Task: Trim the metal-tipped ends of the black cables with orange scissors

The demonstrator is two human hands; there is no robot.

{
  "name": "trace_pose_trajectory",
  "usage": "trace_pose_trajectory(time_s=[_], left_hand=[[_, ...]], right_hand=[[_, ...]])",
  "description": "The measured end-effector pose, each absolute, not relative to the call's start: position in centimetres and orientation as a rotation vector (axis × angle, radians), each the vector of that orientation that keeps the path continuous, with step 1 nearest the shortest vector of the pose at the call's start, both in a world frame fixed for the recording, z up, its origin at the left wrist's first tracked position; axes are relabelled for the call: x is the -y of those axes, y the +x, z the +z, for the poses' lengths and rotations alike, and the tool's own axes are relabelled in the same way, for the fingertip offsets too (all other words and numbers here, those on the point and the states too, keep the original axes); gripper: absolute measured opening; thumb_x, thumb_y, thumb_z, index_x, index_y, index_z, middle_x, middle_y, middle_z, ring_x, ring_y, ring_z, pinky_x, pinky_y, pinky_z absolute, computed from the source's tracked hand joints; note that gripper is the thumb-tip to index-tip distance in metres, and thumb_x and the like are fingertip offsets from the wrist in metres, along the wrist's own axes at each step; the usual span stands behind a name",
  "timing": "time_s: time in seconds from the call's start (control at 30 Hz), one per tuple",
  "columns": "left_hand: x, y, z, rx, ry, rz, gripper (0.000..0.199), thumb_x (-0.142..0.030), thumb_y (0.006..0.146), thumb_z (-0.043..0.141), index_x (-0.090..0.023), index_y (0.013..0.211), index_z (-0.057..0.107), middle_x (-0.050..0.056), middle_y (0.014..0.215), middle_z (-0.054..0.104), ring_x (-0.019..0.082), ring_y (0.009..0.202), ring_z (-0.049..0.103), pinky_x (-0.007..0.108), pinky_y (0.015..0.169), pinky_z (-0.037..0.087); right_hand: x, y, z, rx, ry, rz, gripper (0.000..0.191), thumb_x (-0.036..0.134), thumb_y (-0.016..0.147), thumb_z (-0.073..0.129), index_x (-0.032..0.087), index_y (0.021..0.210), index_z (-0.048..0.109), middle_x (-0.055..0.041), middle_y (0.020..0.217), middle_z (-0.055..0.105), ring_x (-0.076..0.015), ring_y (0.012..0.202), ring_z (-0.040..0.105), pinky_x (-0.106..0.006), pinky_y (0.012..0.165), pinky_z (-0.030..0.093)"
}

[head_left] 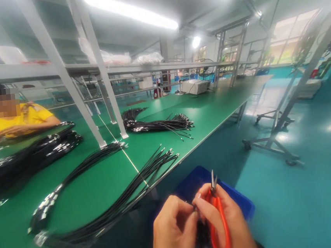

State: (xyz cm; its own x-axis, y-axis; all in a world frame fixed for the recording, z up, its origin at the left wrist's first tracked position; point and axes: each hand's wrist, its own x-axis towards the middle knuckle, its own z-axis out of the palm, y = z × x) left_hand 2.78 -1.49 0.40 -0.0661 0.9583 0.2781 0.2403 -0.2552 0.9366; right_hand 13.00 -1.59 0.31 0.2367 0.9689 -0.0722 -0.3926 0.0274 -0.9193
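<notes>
My right hand (224,221) grips orange thread snips (219,224), their short metal blades pointing up and slightly apart. My left hand (173,232) pinches the end of a thin black cable (200,237) right beside the right thumb, below the blades. Both hands are held low in front of me, over a blue plastic bin (194,181) that stands off the bench edge. A bundle of black cables (126,200) lies on the green bench (95,189) just left of my hands and hangs over its edge.
More black cable bundles lie on the bench: (71,176), (156,125) and a thick pile (31,156) at the left. A person in a yellow shirt (15,119) works across the bench. Grey frame posts (94,119) rise mid-bench. A wheeled metal stand (275,137) sits on the teal floor.
</notes>
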Motion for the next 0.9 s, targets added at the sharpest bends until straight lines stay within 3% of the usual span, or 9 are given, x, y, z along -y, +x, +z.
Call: trace_pose_trajectory(time_s=[0.27,0.7,0.9], left_hand=[[1.1,2.5,1.6,-1.175,1.144,1.267,0.017,-0.024,0.061,0.067,-0.017,0.056,0.053,-0.005,0.049,0.052,0.009,0.048,0.042,0.019,0.048,0.032],[0.4,1.8,0.8,-1.071,1.037,1.264,0.022,-0.022,0.060,0.072,-0.017,0.058,0.051,-0.007,0.051,0.046,0.007,0.050,0.036,0.018,0.049,0.029],[0.2,1.1,0.6,-0.995,1.003,1.260,0.023,-0.025,0.063,0.075,-0.016,0.063,0.054,-0.005,0.057,0.051,0.009,0.056,0.042,0.019,0.055,0.036]], right_hand=[[2.6,12.9,0.1,0.686,-0.964,1.239,0.027,0.033,0.067,0.077,0.024,0.087,0.060,0.0000,0.075,0.063,-0.0159,0.066,0.056,-0.024,0.060,0.045],[2.5,15.1,1.5,0.830,-1.028,1.279,0.023,0.033,0.068,0.077,0.021,0.083,0.064,0.0014,0.071,0.061,-0.0137,0.063,0.049,-0.023,0.060,0.040],[3.0,16.5,0.1,0.940,-0.786,1.926,0.034,0.045,0.071,0.072,0.015,0.086,0.067,-0.0016,0.060,0.058,-0.0109,0.049,0.044,-0.023,0.049,0.035]])
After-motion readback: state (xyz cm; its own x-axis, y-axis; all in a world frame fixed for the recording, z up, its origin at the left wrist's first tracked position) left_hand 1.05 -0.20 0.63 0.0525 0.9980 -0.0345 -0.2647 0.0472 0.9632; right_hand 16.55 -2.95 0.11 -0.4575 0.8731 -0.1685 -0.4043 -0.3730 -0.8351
